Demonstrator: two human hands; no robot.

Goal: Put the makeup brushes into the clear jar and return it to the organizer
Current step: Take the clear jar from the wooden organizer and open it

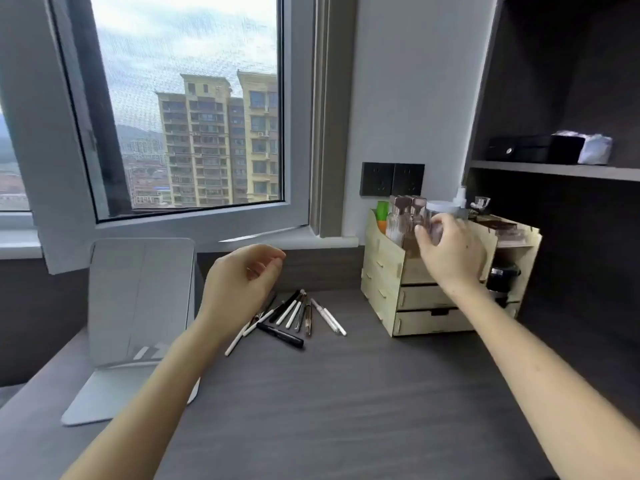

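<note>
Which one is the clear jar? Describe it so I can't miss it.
Find the wooden organizer right of the window. In its top compartment, the right hand grips the clear jar. Unlike the brown-capped bottles beside it, it has a white lid.

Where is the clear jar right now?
In the head view, the clear jar sits at right in the top of the wooden organizer, beside the brown-capped bottles, with the right hand around it.
</note>
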